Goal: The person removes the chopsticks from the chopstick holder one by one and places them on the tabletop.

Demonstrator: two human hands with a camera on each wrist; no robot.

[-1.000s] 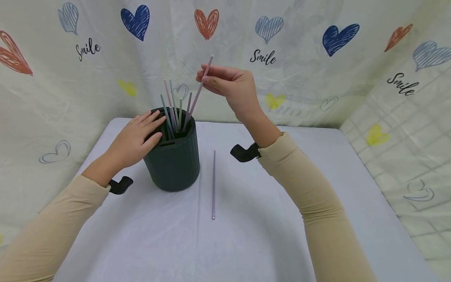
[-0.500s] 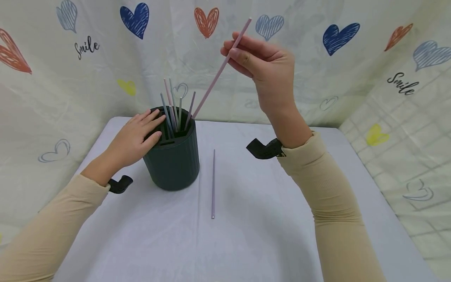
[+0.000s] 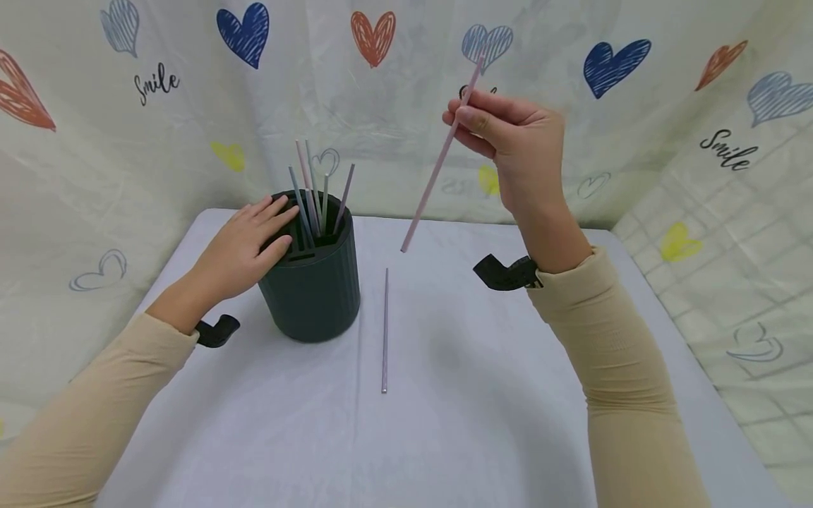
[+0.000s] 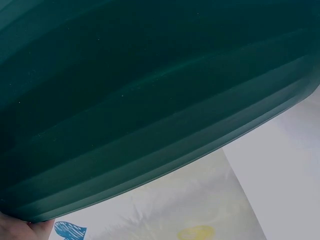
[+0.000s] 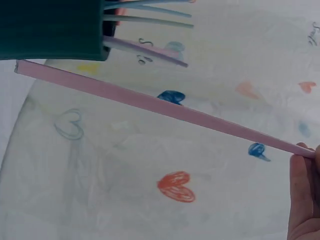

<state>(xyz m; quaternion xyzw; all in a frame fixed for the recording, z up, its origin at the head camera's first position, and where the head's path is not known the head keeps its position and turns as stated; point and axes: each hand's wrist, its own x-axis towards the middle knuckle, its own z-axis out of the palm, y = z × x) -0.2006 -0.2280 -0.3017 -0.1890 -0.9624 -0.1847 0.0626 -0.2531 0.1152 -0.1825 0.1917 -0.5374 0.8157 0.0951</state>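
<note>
My right hand pinches a pink chopstick between thumb and fingers, held up at a slant with its lower end in the air to the right of a dark green utensil holder. In the right wrist view the pink chopstick stretches past the holder's side. My left hand rests with spread fingers on the holder's slotted top and rim. Several pastel chopsticks stand in the holder, leaning different ways. A purple chopstick lies lengthwise on the white table, right of the holder.
A white cloth covers the table. Behind it hangs a pale curtain printed with hearts and the word Smile, which continues along the right side. Each wrist wears a black camera mount.
My right hand has drawn the pink chopstick up out of the holder and carried it to the right, then slightly lower. The left hand has stayed on the holder.
</note>
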